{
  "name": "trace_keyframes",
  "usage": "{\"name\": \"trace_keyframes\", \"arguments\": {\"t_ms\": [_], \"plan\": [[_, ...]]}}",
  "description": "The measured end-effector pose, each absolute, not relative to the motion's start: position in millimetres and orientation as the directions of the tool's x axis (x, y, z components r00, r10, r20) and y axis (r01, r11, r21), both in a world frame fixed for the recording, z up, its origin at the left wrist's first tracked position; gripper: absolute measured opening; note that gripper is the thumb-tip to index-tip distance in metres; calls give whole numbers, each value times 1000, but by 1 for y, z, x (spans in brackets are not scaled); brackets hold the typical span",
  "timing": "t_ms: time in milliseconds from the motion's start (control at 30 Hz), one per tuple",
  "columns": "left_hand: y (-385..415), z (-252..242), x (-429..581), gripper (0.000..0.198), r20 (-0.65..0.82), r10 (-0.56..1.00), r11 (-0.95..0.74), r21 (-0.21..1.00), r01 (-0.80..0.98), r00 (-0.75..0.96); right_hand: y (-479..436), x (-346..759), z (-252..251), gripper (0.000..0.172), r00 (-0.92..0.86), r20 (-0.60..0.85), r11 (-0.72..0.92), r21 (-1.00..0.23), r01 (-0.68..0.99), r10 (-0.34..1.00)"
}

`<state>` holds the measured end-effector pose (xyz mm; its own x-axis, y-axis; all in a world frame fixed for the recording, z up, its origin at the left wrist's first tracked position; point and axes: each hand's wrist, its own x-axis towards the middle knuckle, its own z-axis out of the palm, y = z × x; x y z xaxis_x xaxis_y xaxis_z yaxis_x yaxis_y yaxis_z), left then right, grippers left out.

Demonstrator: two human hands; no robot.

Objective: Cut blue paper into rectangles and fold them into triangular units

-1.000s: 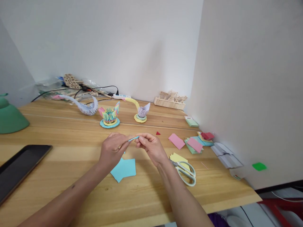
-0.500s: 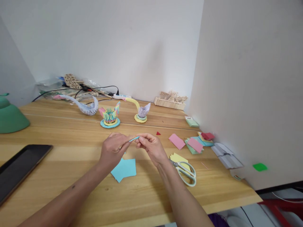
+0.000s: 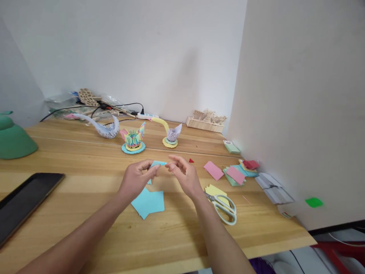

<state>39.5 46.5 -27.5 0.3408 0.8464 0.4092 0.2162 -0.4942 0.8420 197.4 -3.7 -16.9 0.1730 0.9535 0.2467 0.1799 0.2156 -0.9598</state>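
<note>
My left hand (image 3: pixel 139 176) pinches a small folded piece of blue paper (image 3: pixel 157 163) between thumb and fingers, above the table. My right hand (image 3: pixel 184 173) is at the right, pointed end of the same piece, with the thumb and a curled fingertip at its tip and the index finger raised. Exactly how firmly the right fingers grip is hard to see. Below the hands lie overlapping blue paper sheets (image 3: pixel 149 203). A smaller blue paper piece (image 3: pixel 149 182) shows partly beneath my left hand.
Scissors (image 3: pixel 224 207) lie on yellow paper (image 3: pixel 216 190) beside my right forearm. Pink paper (image 3: pixel 213 170) and a mixed paper stack (image 3: pixel 235 176) are at right. Paper swans (image 3: pixel 172 136) stand behind. A tablet (image 3: pixel 25 203) and green lamp shade (image 3: pixel 17 140) are at left.
The folded blue paper has turned and shows a broader face. My left hand has shifted its pinch to the paper's left part, and the right fingers have loosened and spread somewhat.
</note>
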Motion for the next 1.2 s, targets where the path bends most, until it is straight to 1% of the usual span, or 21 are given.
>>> {"name": "trace_keyframes", "arguments": {"t_ms": [33, 67, 133, 233, 333, 400, 500, 600, 733, 800, 900, 1000, 1067, 1133, 1200], "plan": [[48, -27, 40, 25, 313, 883, -382, 912, 151, 349, -4, 199, -16, 27, 162, 262, 223, -948, 225, 951], [49, -27, 40, 26, 247, 896, -300, 950, 92, 369, -4, 201, -16, 28, 148, 274, 230, -938, 259, 950], [51, -26, 40, 26, 197, 893, -221, 975, 12, 405, -3, 201, -17, 24, 121, 290, 244, -924, 294, 949], [50, -25, 40, 26, 175, 885, -182, 983, -24, 433, -2, 198, -21, 16, 132, 288, 244, -930, 276, 948], [48, -24, 41, 26, 162, 878, -169, 985, -24, 449, -2, 194, -23, 13, 170, 296, 247, -934, 260, 940], [48, -24, 42, 27, 152, 870, -167, 986, -10, 469, -3, 193, -22, 15, 183, 330, 266, -914, 305, 926], [48, -27, 42, 26, 146, 858, -173, 985, 8, 493, -5, 191, -20, 19, 199, 380, 267, -861, 433, 903], [48, -30, 43, 27, 142, 842, -166, 986, -1, 520, -6, 192, -19, 21, 192, 376, 248, -842, 479, 907], [50, -29, 42, 28, 90, 795, -100, 995, -16, 599, -2, 197, -20, 21, 216, 345, 221, -867, 447, 914], [52, -29, 41, 28, 60, 805, -82, 997, 11, 590, 0, 200, -21, 21, 263, 316, 191, -892, 410, 912], [56, -32, 39, 27, 59, 834, -91, 995, 31, 548, 3, 202, -22, 20, 287, 257, 174, -943, 284, 923], [57, -37, 40, 26, 84, 844, -106, 994, 11, 529, 6, 199, -27, 21, 231, 183, 161, -981, 110, 956], [55, -38, 42, 25, 104, 853, -119, 993, -4, 511, 7, 197, -31, 24, 182, 156, 149, -987, 53, 971], [50, -38, 45, 25, 126, 859, -149, 989, 7, 496, 7, 196, -35, 27, 172, 173, 160, -983, 88, 970], [46, -38, 48, 25, 156, 851, -202, 979, 39, 502, 7, 196, -37, 30, 191, 223, 189, -965, 183, 956]]}}
